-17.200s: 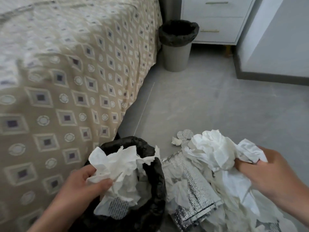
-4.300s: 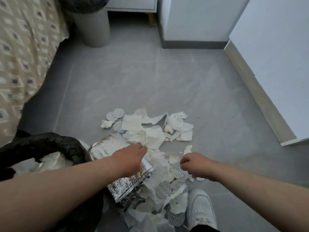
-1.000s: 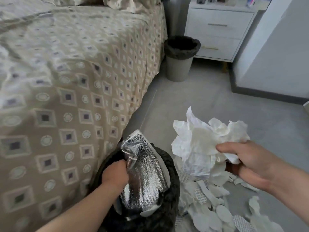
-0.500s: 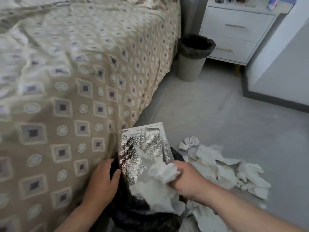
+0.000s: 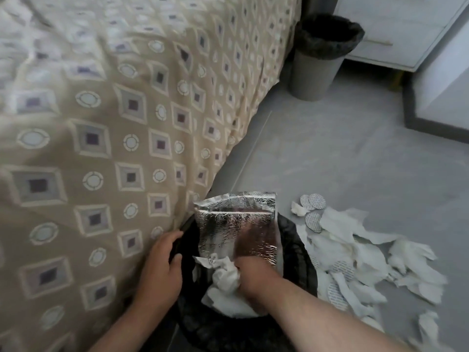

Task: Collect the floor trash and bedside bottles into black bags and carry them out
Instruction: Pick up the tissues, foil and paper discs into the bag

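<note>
Black bag sits open at the bed's edge; left hand curls over its left rim, gripping it. Right hand is in the mouth, fingers closed on crumpled tissue. Silver foil pouch stands upright inside, behind both. Torn tissues and round pads litter the grey floor just right of the bag. Patterned beige bedspread on the left. Farther off, a grey bin with black liner beside a white nightstand.

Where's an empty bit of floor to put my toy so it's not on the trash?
The bare grey floor between the bed, the grey bin and the dark skirting is free. It's crowded right of the black bag, where torn tissues and round pads lie.
</note>
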`<move>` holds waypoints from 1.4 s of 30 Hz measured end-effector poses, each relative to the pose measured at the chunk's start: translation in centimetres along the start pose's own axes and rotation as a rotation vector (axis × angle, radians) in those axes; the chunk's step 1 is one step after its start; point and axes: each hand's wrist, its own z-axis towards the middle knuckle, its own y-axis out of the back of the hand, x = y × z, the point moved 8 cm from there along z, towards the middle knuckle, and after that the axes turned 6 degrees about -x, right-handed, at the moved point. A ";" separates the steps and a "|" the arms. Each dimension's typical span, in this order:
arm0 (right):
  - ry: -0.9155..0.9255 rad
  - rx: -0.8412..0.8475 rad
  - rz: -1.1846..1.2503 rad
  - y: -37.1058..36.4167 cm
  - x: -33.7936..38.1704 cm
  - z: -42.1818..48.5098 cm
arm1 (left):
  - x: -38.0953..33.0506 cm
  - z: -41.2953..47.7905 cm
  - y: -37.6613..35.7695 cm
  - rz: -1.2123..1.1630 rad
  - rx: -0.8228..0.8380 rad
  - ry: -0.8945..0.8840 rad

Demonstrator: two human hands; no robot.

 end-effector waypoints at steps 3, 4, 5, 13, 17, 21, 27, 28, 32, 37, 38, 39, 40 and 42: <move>0.053 0.060 -0.019 0.1 0.7 -0.4 | 0.0 0.0 -0.1 -0.017 -0.013 0.001; 0.077 0.068 -0.036 0.6 1.1 -0.8 | 0.0 0.0 -0.1 -0.025 -0.012 -0.001; 0.102 0.063 -0.033 1.4 1.3 -1.3 | -0.2 0.0 -0.1 -0.040 -0.006 0.001; 0.223 -0.122 0.073 12.2 0.5 -11.2 | -6.2 -0.9 3.6 -0.251 -0.002 -0.120; 0.092 -0.282 0.199 16.9 -5.8 -17.8 | -15.7 -0.8 5.8 -0.357 0.016 -0.342; -0.169 -0.461 0.435 17.2 -16.6 -21.9 | -27.4 -3.2 1.6 -0.178 0.338 -0.672; -0.431 -0.457 0.617 12.5 -28.3 -24.2 | -33.6 -9.5 -13.9 0.331 0.821 -0.955; -0.449 -0.462 0.620 11.9 -29.6 -24.3 | -33.4 -10.2 -16.6 0.429 0.879 -0.952; -0.536 -0.414 0.574 9.0 -33.9 -24.2 | -30.8 -11.2 -25.8 0.686 1.022 -0.853; -0.637 -0.337 0.504 4.3 -38.5 -24.9 | -23.4 -10.0 -32.9 0.724 0.929 -0.406; -0.653 -0.319 0.484 3.3 -39.3 -25.0 | -21.5 -10.1 -33.6 0.745 0.899 -0.317; -0.674 -0.307 0.469 2.4 -40.0 -25.1 | -19.7 -10.3 -34.1 0.776 0.874 -0.235; -0.699 -0.289 0.460 1.3 -40.6 -25.1 | -18.0 -10.5 -34.5 0.805 0.852 -0.162; -0.745 -0.233 0.451 -1.2 -41.2 -25.0 | -15.5 -11.2 -35.2 0.819 0.805 -0.032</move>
